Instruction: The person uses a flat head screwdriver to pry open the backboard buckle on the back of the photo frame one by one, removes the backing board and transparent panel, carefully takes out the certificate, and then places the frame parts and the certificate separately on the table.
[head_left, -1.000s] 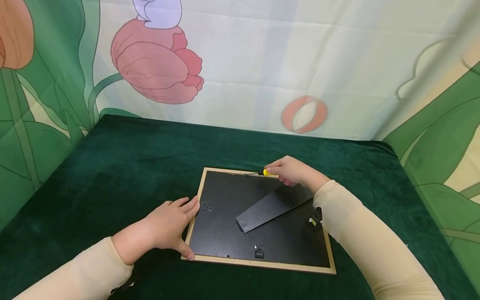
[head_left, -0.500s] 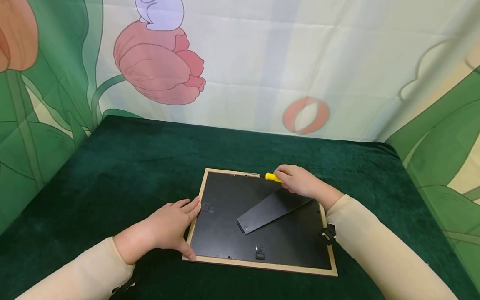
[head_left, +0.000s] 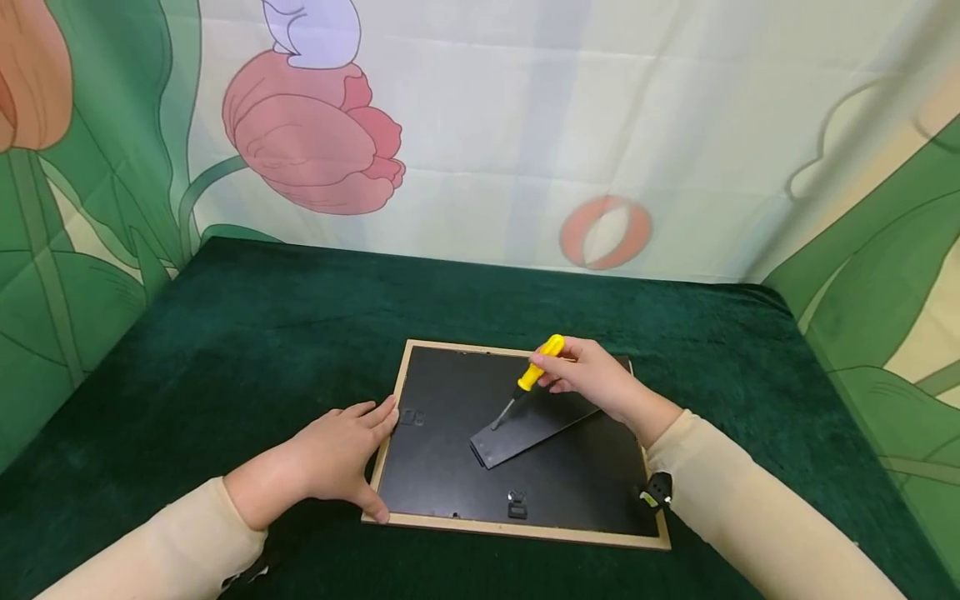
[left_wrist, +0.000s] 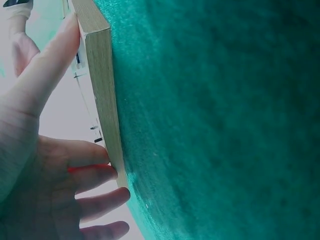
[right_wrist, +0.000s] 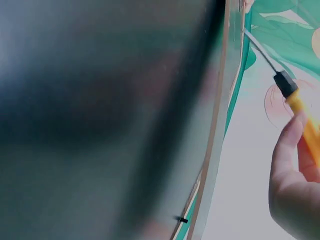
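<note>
A wooden picture frame (head_left: 562, 533) lies face down, its black backing board (head_left: 442, 467) and slanting easel stand (head_left: 540, 429) upward. My left hand (head_left: 333, 458) rests against the frame's left side, thumb on the near corner. In the left wrist view, its fingers reach along the wooden edge (left_wrist: 102, 80), fairly straight. My right hand (head_left: 588, 371) pinches a yellow-handled screwdriver (head_left: 531, 377) above the stand. The screwdriver tilts, its tip low over the stand's narrow end; I cannot tell if it touches. Part of the stand's upper end is hidden behind the right hand.
Dark green cloth (head_left: 300, 308) covers the table around the frame. A printed curtain (head_left: 480, 125) with flowers hangs behind and at both sides. Small black metal hangers (head_left: 517, 504) sit on the board. A black device (head_left: 657, 490) is at the right wrist.
The screwdriver has left the frame's far edge. Its handle has swung upward, and its tip has come nearer, down to the stand's end. My left hand stays put on the frame.
</note>
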